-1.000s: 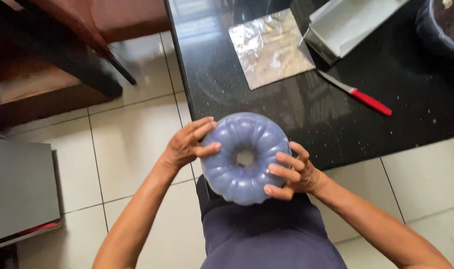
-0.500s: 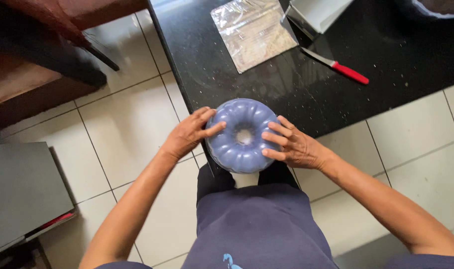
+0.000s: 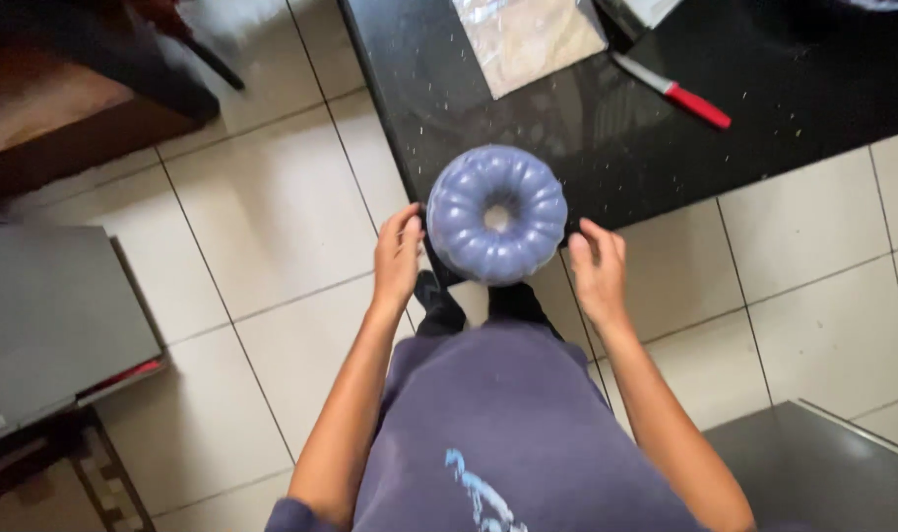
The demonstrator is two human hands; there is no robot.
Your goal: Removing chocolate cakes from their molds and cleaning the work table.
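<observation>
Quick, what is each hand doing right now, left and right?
Left hand: open, fingers against the side of the blue-purple ring-shaped fluted mould.
Right hand: open, just beside the mould; contact cannot be told.

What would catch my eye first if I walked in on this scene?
A ring-shaped, fluted lavender mould sits upside down at the edge of a black counter. The left hand touches its side; the right hand hovers just clear. Farther back lie a red-handled knife and a sheet of foil.
</observation>
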